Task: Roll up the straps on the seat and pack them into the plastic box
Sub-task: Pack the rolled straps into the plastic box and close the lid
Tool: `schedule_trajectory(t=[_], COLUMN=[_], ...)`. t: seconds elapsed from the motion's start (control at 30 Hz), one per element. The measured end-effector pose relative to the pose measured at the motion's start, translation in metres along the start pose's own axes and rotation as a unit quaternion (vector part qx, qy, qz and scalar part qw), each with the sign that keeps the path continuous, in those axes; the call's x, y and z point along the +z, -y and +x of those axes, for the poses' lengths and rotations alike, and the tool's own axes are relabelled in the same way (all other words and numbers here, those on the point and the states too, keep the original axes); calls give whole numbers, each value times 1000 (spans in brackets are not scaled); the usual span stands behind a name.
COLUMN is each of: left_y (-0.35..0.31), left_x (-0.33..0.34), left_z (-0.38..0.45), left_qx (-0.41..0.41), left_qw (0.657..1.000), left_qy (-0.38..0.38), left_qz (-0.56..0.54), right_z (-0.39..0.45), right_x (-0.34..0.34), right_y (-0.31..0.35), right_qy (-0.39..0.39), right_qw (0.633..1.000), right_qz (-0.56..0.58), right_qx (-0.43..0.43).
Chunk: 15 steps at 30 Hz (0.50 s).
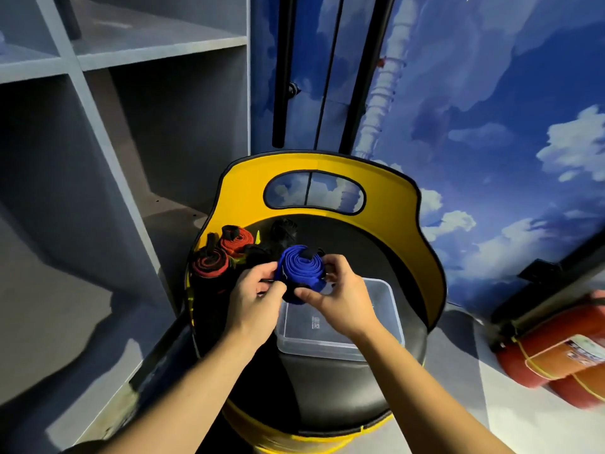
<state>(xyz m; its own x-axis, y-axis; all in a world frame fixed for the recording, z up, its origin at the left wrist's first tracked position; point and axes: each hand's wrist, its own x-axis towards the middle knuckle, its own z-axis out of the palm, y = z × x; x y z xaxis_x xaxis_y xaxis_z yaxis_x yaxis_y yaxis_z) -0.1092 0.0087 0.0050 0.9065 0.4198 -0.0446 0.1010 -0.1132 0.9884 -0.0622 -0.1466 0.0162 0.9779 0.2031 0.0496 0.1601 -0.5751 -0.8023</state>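
- Both hands clamp a rolled blue strap point(299, 270): left hand point(253, 298) at its 9 o'clock, right hand point(337, 298) at 4 o'clock.
- Clear plastic box point(393, 326) sits empty on the seat point(327, 381) directly beneath.
- Keep the coil pinched tight while lowering it in.

plastic box point(386, 326) open and unobstructed, rolled straps point(222, 253) crowding seat's left, yellow backrest point(327, 165) walling rear
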Motion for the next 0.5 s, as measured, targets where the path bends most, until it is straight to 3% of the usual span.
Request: schedule_trajectory(t=[0.13, 0.33, 0.5], left_y=[4, 31, 45], left_x=[26, 37, 28], left_z=[0, 1, 15], left_qx=[-7, -19, 32], left_qw=[997, 976, 956], left_qy=[59, 117, 58], left_qz=[43, 182, 287], right_z=[-6, -7, 1], right_x=[-19, -21, -2], right_y=[-30, -61, -69], right_qy=[-9, 32, 70], right_qw=[1000, 989, 983], right_qz=[-3, -138, -170], right_qx=[26, 45, 30])
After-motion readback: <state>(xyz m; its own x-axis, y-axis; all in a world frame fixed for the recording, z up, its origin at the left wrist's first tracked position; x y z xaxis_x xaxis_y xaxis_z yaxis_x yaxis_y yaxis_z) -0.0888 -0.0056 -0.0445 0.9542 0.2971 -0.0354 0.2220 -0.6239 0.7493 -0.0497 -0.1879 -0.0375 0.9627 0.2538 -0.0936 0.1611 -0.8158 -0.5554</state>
